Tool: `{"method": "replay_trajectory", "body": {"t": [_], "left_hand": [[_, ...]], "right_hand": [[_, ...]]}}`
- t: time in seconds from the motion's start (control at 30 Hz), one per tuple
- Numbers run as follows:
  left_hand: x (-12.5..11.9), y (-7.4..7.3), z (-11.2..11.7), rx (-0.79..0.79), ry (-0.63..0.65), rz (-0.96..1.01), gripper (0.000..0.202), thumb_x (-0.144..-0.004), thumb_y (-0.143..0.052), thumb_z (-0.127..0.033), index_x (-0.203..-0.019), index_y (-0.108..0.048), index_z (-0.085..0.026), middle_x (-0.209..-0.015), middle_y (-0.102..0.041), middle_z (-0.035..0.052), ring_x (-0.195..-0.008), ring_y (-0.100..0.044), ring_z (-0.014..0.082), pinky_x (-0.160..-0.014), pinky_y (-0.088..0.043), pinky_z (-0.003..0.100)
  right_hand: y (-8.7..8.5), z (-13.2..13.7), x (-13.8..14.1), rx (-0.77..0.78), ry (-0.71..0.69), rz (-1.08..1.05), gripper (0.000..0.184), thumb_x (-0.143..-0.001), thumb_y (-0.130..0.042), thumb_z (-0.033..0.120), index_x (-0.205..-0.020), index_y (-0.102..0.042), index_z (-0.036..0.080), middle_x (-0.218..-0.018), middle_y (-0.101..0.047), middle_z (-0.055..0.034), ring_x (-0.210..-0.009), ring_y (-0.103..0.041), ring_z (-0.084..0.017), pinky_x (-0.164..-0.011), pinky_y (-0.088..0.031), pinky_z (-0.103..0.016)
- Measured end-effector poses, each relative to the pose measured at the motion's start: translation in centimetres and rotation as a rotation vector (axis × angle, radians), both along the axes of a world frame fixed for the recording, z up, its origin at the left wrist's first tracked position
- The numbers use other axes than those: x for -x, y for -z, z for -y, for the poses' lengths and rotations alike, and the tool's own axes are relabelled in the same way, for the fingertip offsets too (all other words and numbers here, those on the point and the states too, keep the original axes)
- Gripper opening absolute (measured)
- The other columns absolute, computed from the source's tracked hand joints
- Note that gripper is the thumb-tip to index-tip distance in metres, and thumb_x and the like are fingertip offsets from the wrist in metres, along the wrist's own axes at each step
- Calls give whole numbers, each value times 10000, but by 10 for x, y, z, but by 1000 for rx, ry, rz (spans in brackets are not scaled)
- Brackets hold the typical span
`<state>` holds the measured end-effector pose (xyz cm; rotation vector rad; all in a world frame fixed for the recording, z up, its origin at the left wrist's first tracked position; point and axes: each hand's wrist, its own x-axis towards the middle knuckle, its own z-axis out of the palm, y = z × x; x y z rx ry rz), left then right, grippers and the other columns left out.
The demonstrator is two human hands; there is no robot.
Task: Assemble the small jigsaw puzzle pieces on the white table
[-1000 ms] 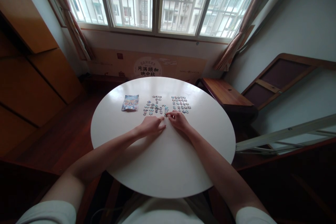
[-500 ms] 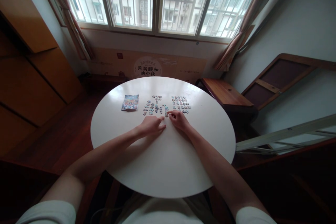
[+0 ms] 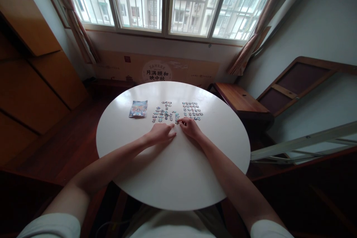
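Observation:
On a round white table [image 3: 178, 174], jigsaw puzzle pieces [image 3: 166, 113] lie loosely grouped in front of my hands. Further right, more puzzle pieces [image 3: 192, 108] sit in rough rows. My right hand [image 3: 190, 126] has thumb and forefinger closed at the near end of a short upright strip of joined puzzle pieces [image 3: 176, 116]; its fingertips partly cover the lowest piece. Just left of that strip, my left hand [image 3: 161, 132] rests low over the table, forefinger and thumb apart with nothing visible between them. A small printed picture sheet [image 3: 138, 109] lies at the left.
Beyond the table's right edge stands a wooden side table [image 3: 241, 96]. A folded frame with dark panels [image 3: 299, 78] leans at the right wall, and a pale metal rail [image 3: 301, 141] runs below it. Barred windows [image 3: 167, 3] are ahead.
Almost nothing differs. The fingers of my right hand have shifted very slightly at the strip of puzzle pieces; my left hand stays in place.

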<state>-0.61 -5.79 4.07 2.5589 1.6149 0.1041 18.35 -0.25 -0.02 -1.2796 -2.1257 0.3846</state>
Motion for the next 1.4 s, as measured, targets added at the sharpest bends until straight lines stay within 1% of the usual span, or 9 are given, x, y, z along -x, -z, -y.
{"method": "replay_trajectory", "body": {"t": [0.13,0.33,0.63,0.8,1.4], "left_hand": [[0,0,0,-15,16,-5,485,-893,-444,-490,-1279,-563,-221,-926,-725,115,-908,-674,291,-758,-469,337],[-1,-2,1,18,-10,4,493,-891,-454,-489,-1298,-548,-228,-960,-721,109,-947,-664,278,-794,-462,332],[1,4,-3,-22,20,2,503,-891,-441,-505,-1291,-554,-221,-920,-725,113,-908,-672,291,-763,-467,337],[1,4,-3,-35,24,-15,504,-888,-438,-499,-1293,-553,-222,-912,-727,110,-900,-676,287,-744,-466,329],[2,5,-3,-37,26,-17,511,-892,-432,-498,-1306,-546,-219,-929,-727,111,-907,-676,288,-755,-471,334]], "right_hand": [[0,0,0,1,4,5,233,-839,-550,153,-944,-755,184,-889,-721,-64,-786,-649,-168,-821,-483,-279],[1,0,0,4,6,14,238,-838,-548,153,-951,-753,192,-880,-719,-55,-774,-644,-162,-802,-485,-275],[-1,1,0,11,11,5,239,-832,-548,147,-947,-755,184,-891,-723,-66,-783,-651,-171,-810,-485,-280],[-1,2,0,15,6,14,243,-838,-544,148,-959,-752,179,-886,-721,-66,-773,-645,-170,-797,-482,-279],[-2,1,1,17,10,11,237,-834,-549,150,-945,-756,179,-878,-723,-63,-769,-646,-171,-799,-482,-275]]}}
